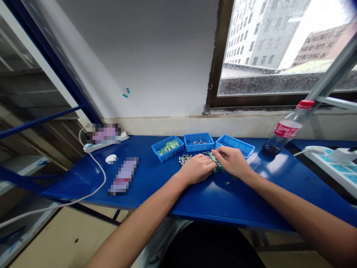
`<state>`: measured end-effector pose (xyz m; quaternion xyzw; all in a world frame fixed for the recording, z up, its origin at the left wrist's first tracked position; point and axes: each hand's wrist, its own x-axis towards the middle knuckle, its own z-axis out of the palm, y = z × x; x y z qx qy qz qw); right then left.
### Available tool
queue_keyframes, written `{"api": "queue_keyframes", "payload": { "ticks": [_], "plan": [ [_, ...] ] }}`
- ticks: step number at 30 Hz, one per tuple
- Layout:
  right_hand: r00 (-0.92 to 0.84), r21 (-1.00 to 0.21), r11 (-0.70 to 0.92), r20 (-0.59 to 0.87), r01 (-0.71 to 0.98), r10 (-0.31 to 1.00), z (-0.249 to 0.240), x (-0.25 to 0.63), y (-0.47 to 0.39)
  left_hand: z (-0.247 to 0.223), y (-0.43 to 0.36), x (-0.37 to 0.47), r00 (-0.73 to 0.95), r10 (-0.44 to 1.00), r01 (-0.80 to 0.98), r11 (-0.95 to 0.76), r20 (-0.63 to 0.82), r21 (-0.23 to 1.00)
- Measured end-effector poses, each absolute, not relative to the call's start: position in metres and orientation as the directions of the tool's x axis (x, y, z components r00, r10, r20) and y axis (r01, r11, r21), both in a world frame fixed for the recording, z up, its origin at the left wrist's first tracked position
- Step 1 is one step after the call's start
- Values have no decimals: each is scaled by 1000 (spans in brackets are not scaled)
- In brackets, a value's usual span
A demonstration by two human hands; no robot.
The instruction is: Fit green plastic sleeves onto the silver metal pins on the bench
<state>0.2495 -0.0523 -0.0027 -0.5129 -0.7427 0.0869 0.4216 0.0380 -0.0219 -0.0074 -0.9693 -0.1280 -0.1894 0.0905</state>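
Two hands meet over a blue table [156, 182], directions being read from a clock face centred on them. The table's near edge runs at 6 o'clock, beneath the forearms; its far edge lies along the wall [156, 67] at 12. Blue tabletop stretches from the left hand [197, 168] toward 9 o'clock as far as a pixelated flat object [124, 175], and between the hands and the near edge, where one small loose piece [227, 182] lies at 5. Room is tighter on the far side: a left bin [173, 154] stands at 10, a middle bin [199, 148] at 11, and a right bin [240, 143] at 1, partly behind the right hand [233, 162]. A bottle [287, 128] with a red cap stands at 2, a power strip [338, 169] at 3.

Green pieces [216, 165] lie at the centre, between and beneath the fingers: thin, narrow and bunched, with slender dark ends projecting toward 11. Similar green parts [169, 146] fill the left bin. Both hands have bent fingers against the bunch; whether either truly grips it cannot be told. Small silvery parts [184, 159] form a heap just beside the left hand, at 9 to 10.
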Motion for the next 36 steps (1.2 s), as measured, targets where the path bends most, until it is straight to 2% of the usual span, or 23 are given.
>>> {"api": "queue_keyframes", "payload": {
  "ticks": [11, 18, 20, 23, 26, 29, 32, 36],
  "plan": [
    [-118, -570, 439, 512, 694, 851, -4, 250, -52, -4, -18, 33, 933, 149, 149, -989, 328, 24],
    [-123, -566, 439, 509, 698, 852, -5, 250, -52, -5, -20, 35, 928, 169, 208, -974, 333, -88],
    [-118, -574, 440, 511, 691, 851, -5, 250, -52, -5, -21, 34, 914, 191, 234, -969, 357, -81],
    [-120, -587, 447, 511, 675, 851, -5, 250, -52, -6, -21, 31, 854, 282, 299, -954, 438, 31],
    [-120, -606, 455, 511, 653, 851, -4, 249, -53, -7, -19, 28, 705, 452, 373, -892, 547, 256],
    [-122, -616, 497, 547, 611, 828, -4, 247, -52, -7, -16, 27, 553, 578, 349, -814, 600, 464],
    [-153, -589, 544, 582, 598, 799, -5, 247, -51, -4, -15, 27, 473, 635, 319, -769, 611, 554],
    [-170, -600, 523, 544, 605, 822, -9, 247, -49, 0, -16, 27, 441, 665, 308, -743, 603, 594]
  ]
}}
